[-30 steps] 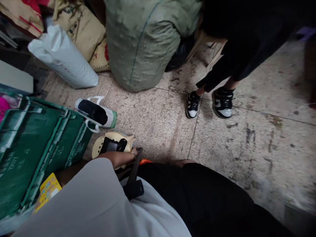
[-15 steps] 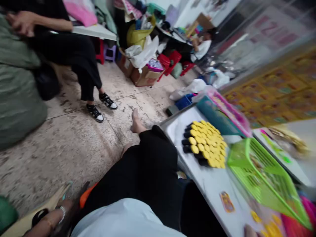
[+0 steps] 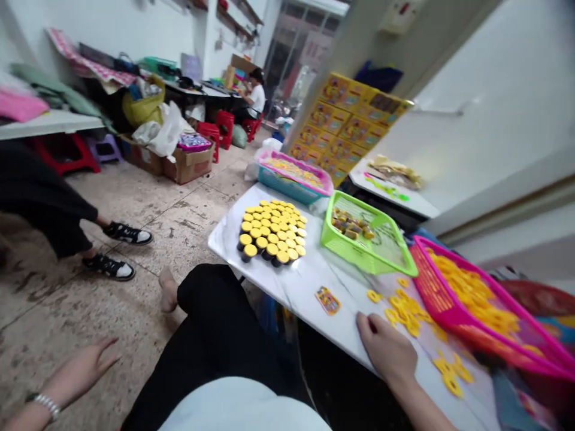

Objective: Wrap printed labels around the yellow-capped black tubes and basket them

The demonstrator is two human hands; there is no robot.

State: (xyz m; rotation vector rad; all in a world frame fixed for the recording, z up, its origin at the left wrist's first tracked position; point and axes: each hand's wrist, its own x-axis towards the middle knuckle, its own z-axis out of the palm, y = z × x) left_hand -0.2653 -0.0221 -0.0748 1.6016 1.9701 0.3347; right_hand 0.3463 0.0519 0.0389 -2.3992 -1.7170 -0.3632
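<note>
My left hand [image 3: 83,371] hangs open over the floor at the lower left, fingers spread, a bracelet on the wrist, holding nothing. My right hand [image 3: 387,350] rests on the near edge of the white table [image 3: 309,281], fingers curled loosely down on the surface, nothing visibly in it. Small yellow pieces [image 3: 406,311] lie scattered just right of it, and a small printed card [image 3: 328,300] lies to its left. A block of black cylinders with yellow caps [image 3: 272,232] stands at the table's far left. My black-trousered knee [image 3: 215,323] is between the hands.
A green basket [image 3: 381,254] and a pink basket of yellow pieces [image 3: 471,299] sit on the table; a blue-and-pink tray [image 3: 291,173] lies behind. Another person's legs in black-and-white sneakers [image 3: 114,251] stand at left. Cardboard boxes [image 3: 186,161], red stools and stacked yellow cartons [image 3: 354,126] lie beyond.
The view swung from the floor and green crates up and right to the table. My left hand let go of the dark object near the sandal and is open; my right hand came onto the table.
</note>
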